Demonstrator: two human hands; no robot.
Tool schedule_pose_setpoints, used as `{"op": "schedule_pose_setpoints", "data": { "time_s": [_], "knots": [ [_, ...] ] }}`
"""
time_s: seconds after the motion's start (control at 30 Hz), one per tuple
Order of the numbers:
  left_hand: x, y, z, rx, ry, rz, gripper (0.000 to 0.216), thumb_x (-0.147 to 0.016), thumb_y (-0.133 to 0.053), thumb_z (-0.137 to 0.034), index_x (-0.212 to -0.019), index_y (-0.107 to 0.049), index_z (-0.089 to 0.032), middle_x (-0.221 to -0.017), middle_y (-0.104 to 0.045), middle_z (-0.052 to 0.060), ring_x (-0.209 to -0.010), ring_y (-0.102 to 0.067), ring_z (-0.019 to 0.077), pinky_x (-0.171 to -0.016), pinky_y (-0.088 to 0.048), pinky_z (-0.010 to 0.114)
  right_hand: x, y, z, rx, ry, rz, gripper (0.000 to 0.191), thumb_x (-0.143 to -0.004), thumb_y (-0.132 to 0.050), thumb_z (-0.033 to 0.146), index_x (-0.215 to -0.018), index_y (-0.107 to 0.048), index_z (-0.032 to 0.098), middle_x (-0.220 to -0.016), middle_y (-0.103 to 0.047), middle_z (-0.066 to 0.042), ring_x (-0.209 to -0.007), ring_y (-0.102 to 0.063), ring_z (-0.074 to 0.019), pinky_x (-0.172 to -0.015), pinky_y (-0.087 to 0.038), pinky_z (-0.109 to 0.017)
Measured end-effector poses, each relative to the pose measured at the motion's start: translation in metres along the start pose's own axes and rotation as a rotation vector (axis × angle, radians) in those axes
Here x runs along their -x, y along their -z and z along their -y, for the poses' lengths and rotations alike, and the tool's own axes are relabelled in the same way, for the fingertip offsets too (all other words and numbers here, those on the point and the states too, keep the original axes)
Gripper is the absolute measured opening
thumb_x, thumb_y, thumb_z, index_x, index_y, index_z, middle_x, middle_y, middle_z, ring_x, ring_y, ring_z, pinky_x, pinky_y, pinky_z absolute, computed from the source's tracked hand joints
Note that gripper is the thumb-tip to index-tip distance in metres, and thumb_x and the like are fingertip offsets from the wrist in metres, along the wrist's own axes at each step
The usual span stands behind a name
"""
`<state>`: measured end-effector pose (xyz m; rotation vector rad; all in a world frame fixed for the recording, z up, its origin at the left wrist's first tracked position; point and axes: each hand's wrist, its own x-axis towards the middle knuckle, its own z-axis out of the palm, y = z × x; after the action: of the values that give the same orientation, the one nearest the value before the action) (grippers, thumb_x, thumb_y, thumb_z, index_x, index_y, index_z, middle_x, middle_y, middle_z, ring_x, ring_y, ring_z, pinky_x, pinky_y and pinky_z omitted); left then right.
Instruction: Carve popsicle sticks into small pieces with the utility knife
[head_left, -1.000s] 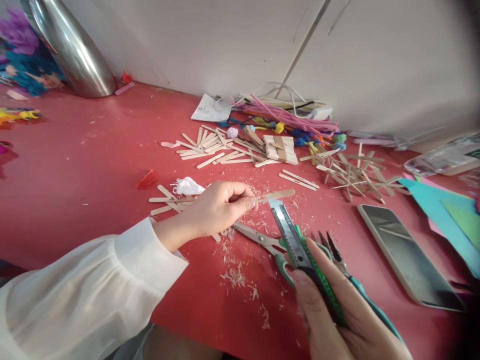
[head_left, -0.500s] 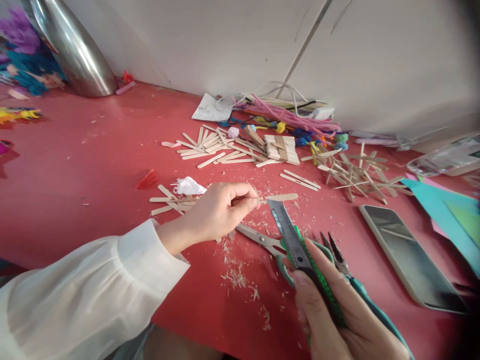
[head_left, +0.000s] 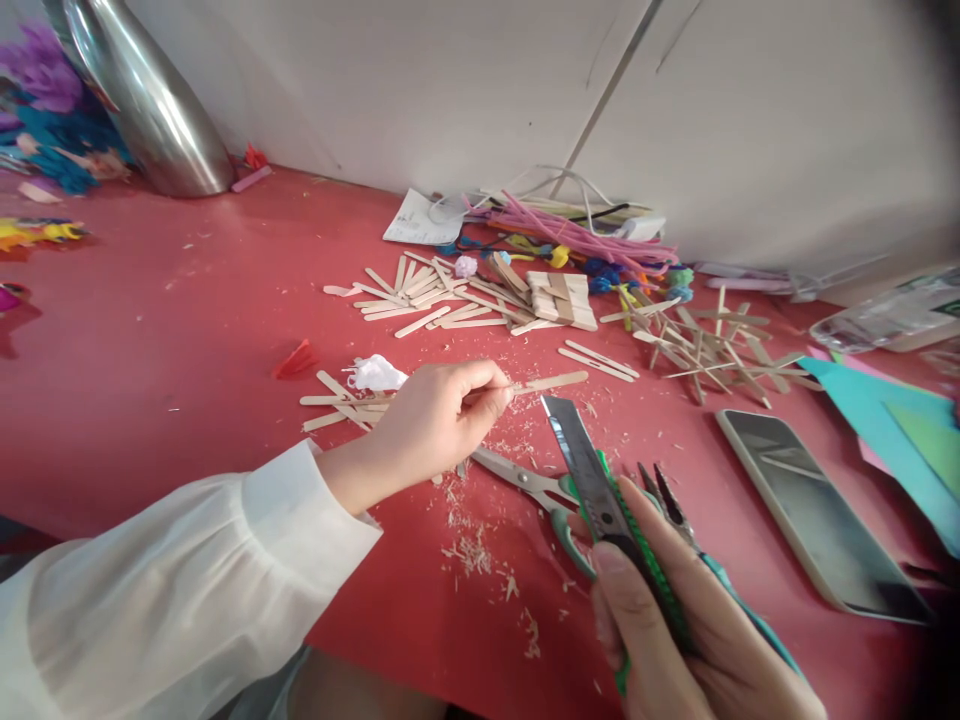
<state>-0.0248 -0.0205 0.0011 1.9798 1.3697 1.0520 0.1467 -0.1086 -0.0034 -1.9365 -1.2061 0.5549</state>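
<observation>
Between the thumb and fingers of my left hand [head_left: 442,415] is pinched a wooden craft stick [head_left: 559,381], its free end pointing right and a thinned part close to my fingertips. My right hand [head_left: 675,620] is wrapped round a green and black utility knife [head_left: 600,490] with its blade out. The blade's tip stands just below the stick, with a small gap between them. Under the knife lie scissors [head_left: 517,474] with green handles, partly hidden by my right hand. Pliers [head_left: 670,502] with dark jaws rest beside that hand. Wood shavings [head_left: 472,550] are scattered over the red table [head_left: 390,610].
Loose craft sticks [head_left: 420,290] and a tangled stick pile [head_left: 720,345] lie further back, before pink pipe cleaners [head_left: 562,230]. A phone [head_left: 817,510] and coloured paper [head_left: 885,420] are at right. A steel flask [head_left: 150,110] stands back left.
The knife blade has drawn slightly down and right, away from the craft stick. My left hand has tilted the stick's free end up a little.
</observation>
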Motion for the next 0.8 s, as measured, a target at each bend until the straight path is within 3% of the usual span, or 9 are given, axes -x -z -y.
{"op": "schedule_pose_setpoints", "data": {
  "time_s": [0.17,0.27,0.37,0.43,0.57,0.7,0.8],
  "knots": [
    [0.0002,-0.0002,-0.0011,0.004,0.030,0.028,0.019,-0.085,-0.047,-0.020,-0.068,-0.053,-0.016,-0.051,-0.042,-0.006,-0.045,-0.038,0.0056,-0.045,-0.030,0.019,-0.0014,-0.0009,-0.0025,0.034,0.077,-0.002,0.051,-0.072,-0.056,0.053,-0.113,-0.065,0.024,-0.046,-0.046,0.004,-0.035,-0.038,-0.0079,-0.032,-0.035,-0.019],
    [0.0003,-0.0007,-0.0015,-0.001,0.030,0.040,0.018,-0.084,-0.048,-0.020,-0.067,-0.054,-0.016,-0.051,-0.041,-0.007,-0.045,-0.037,0.0051,-0.045,-0.030,0.019,-0.0016,-0.0017,-0.0043,0.027,0.074,0.002,0.050,-0.072,-0.057,0.052,-0.114,-0.064,0.025,-0.055,-0.059,0.002,-0.038,-0.047,-0.0102,-0.033,-0.037,-0.021],
    [0.0009,-0.0012,-0.0012,-0.005,0.014,0.044,0.019,-0.084,-0.049,-0.020,-0.066,-0.053,-0.016,-0.051,-0.038,-0.007,-0.045,-0.035,0.0047,-0.045,-0.029,0.018,-0.0017,-0.0028,-0.0041,0.020,0.122,-0.014,0.048,-0.074,-0.056,0.050,-0.115,-0.063,0.027,-0.082,-0.071,-0.001,-0.067,-0.066,-0.0188,-0.051,-0.050,-0.026],
    [0.0016,-0.0015,-0.0008,-0.012,0.004,0.041,0.019,-0.084,-0.050,-0.019,-0.066,-0.053,-0.016,-0.051,-0.037,-0.008,-0.045,-0.034,0.0046,-0.045,-0.029,0.018,-0.0018,-0.0041,-0.0032,0.032,0.167,-0.031,0.044,-0.075,-0.055,0.048,-0.113,-0.064,0.027,-0.093,-0.072,0.000,-0.082,-0.067,-0.0216,-0.066,-0.052,-0.029],
    [0.0030,-0.0022,-0.0005,-0.054,-0.036,0.031,0.018,-0.084,-0.048,-0.016,-0.066,-0.053,-0.016,-0.051,-0.040,-0.007,-0.045,-0.035,0.0050,-0.046,-0.029,0.019,-0.0022,-0.0077,-0.0026,0.055,0.286,-0.037,0.039,-0.078,-0.054,0.043,-0.110,-0.066,0.024,-0.096,-0.072,-0.001,-0.089,-0.067,-0.0208,-0.077,-0.051,-0.030],
    [0.0033,-0.0035,0.0000,-0.115,-0.076,0.006,0.021,-0.085,-0.046,-0.014,-0.065,-0.052,-0.016,-0.054,-0.045,-0.005,-0.049,-0.040,0.0065,-0.048,-0.031,0.020,-0.0027,-0.0080,-0.0050,0.037,0.321,-0.034,0.039,-0.078,-0.054,0.042,-0.109,-0.066,0.023,-0.091,-0.072,-0.001,-0.083,-0.067,-0.0183,-0.078,-0.051,-0.028],
    [0.0034,-0.0044,0.0008,-0.130,-0.109,-0.013,0.021,-0.086,-0.044,-0.014,-0.066,-0.051,-0.016,-0.058,-0.049,-0.004,-0.052,-0.044,0.0075,-0.051,-0.033,0.021,-0.0029,-0.0046,-0.0075,0.093,0.169,0.014,0.043,-0.076,-0.055,0.049,-0.112,-0.065,0.027,-0.065,-0.066,0.003,-0.056,-0.061,-0.0135,-0.055,-0.050,-0.024]
  ]
}}
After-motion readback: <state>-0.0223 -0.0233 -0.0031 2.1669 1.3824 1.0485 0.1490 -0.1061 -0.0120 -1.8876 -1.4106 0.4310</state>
